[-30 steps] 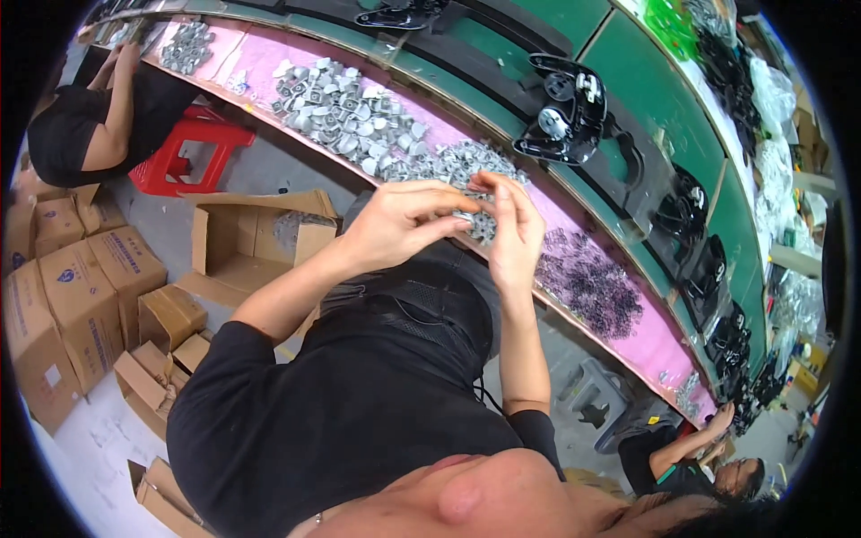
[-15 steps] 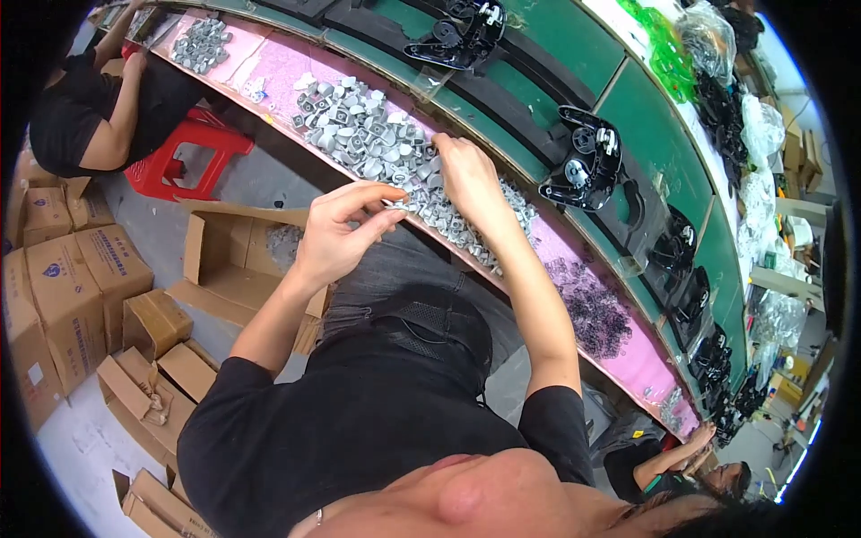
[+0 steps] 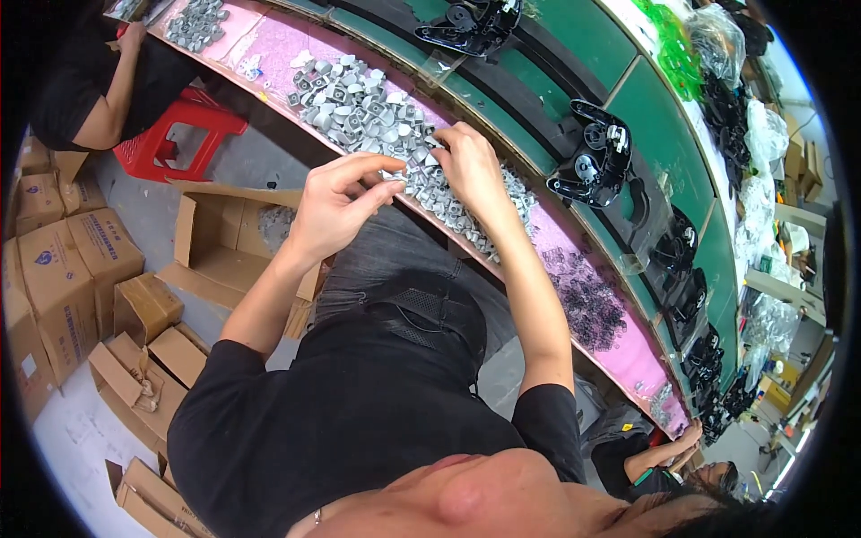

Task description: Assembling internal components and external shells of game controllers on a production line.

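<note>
Since a second ago, the right hand (image 3: 469, 169) has moved from beside the left hand (image 3: 334, 208) to the heap of grey parts (image 3: 354, 106) on the table (image 3: 276, 43); its grip cannot be told. The left hand pinches a small grey part (image 3: 395, 176) near the table's edge, direction and long axis unclear. Cartons (image 3: 56, 291) bear blue printing.

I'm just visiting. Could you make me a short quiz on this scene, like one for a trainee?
1. What colour is the surface under the large pile of grey parts? A green, B pink, C white.
2. True or false: the red stool is on the picture's left side.
3. Which is nearer the small dark parts: the left grip or the right grip?

Key: 1. B, pink. 2. True. 3. The right grip.
</note>
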`<state>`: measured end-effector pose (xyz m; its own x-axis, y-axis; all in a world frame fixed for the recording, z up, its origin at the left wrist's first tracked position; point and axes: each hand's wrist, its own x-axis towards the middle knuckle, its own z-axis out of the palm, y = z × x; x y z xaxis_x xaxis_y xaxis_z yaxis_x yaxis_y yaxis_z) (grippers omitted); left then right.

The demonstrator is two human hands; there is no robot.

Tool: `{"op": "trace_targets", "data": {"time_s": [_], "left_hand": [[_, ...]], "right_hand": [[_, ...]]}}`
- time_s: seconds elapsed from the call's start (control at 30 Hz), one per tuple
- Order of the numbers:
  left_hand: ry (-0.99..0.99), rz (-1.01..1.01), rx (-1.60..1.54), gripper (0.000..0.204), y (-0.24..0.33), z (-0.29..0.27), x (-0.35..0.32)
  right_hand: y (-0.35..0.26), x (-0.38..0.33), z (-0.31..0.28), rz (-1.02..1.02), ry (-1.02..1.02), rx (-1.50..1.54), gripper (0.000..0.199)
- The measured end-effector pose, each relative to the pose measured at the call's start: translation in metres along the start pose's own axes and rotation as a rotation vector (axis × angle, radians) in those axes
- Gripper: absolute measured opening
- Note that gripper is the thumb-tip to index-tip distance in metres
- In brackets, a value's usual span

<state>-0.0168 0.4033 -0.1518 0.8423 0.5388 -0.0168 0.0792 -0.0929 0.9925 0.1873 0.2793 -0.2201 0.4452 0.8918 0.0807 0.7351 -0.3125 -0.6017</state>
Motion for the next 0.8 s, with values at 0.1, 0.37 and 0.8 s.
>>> {"op": "trace_targets", "data": {"time_s": [0.1, 0.37, 0.8], "left_hand": [[0.000, -0.006, 0.007, 0.023, -0.001, -0.001, -0.001], [-0.006, -0.009, 0.007, 0.023, -0.001, 0.000, 0.003], [-0.367, 0.297, 0.254, 0.023, 0.006, 0.008, 0.020]], "right_hand": [[-0.002, 0.004, 0.005, 0.074, 0.038, 0.003, 0.027], [-0.004, 0.010, 0.008, 0.044, 0.036, 0.015, 0.023], [-0.036, -0.038, -0.042, 0.449, 0.012, 1.216, 0.027]]}}
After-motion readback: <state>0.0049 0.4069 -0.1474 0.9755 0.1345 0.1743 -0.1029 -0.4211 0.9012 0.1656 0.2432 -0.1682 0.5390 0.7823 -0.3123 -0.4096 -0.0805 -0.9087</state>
